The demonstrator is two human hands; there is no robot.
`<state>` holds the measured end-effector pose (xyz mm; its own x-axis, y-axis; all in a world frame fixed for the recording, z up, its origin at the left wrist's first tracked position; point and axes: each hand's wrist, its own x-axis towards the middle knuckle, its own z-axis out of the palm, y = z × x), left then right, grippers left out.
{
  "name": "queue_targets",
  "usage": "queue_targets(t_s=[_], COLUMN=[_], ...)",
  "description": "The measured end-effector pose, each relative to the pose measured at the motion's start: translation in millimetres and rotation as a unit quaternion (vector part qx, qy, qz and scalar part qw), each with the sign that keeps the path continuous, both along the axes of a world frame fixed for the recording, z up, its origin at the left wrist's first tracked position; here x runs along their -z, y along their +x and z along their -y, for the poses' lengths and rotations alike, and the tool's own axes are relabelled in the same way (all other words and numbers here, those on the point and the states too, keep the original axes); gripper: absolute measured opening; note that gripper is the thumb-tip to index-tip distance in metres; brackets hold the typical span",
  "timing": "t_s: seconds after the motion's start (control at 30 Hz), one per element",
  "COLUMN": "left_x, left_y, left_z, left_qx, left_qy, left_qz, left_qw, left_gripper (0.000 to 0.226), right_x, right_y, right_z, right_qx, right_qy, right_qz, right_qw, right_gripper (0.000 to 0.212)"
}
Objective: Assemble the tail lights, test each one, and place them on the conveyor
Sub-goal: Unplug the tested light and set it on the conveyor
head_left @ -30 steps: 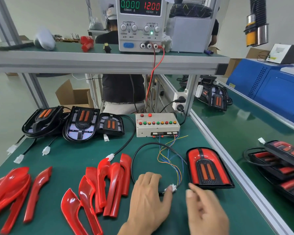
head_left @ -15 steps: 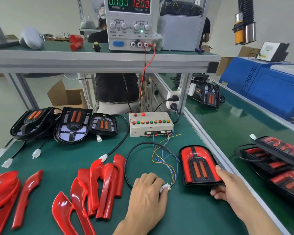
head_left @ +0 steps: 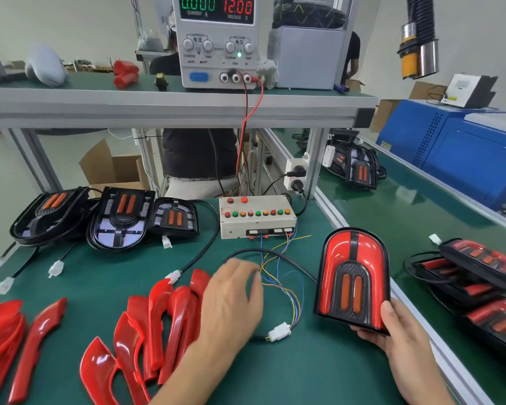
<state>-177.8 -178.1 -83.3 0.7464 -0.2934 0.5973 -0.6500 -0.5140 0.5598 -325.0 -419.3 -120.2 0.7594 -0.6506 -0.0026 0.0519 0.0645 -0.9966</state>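
The right hand (head_left: 398,334) gripped the tail light (head_left: 352,280) by its lower edge, right of the connector (head_left: 279,331); the left hand (head_left: 231,302) hovered relaxed, holding nothing.

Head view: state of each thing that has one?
Tail light: lifted, tilted, unlit.
Right hand: grips its lower edge.
Left hand: open, holding nothing.
White connector: lying on the bench, released.
Power supply: on, 0.000 A, 12.00 V.
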Motion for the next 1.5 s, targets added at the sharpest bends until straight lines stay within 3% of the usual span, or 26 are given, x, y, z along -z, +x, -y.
queue_targets(t_s=[0.13,0.3,0.47,0.67,1.5], left_x=[-19.3,-23.1,-14.2,-11.4,-11.3], left_y=[56.4,118.5,140.4,141.4,140.4], left_z=[10.5,25.3,34.8,36.9,33.8], left_qx=[-0.057,-0.047,-0.048,-0.063,-0.062], left_qy=[0.031,0.225,0.353,0.303,0.335], left_qz=[-0.045,-0.078,-0.065,-0.084,-0.055], left_qw=[0.997,0.97,0.932,0.947,0.938], left_gripper=[0.022,0.047,0.052,0.049,0.049], right_x=[6.3,8.3,8.3,5.1,4.8], right_y=[0.8,2.4,2.7,1.8,1.9], right_z=[2.0,4.7,4.1,-0.3,-1.4], right_qx=[0.006,0.002,-0.007,0.002,-0.003], right_qy=[-0.01,-0.018,-0.02,-0.029,-0.022], right_qz=[0.0,0.0,0.001,0.009,0.01], right_qw=[1.0,1.0,1.0,1.0,1.0], right_gripper=[0.048,0.043,0.034,0.044,0.04])
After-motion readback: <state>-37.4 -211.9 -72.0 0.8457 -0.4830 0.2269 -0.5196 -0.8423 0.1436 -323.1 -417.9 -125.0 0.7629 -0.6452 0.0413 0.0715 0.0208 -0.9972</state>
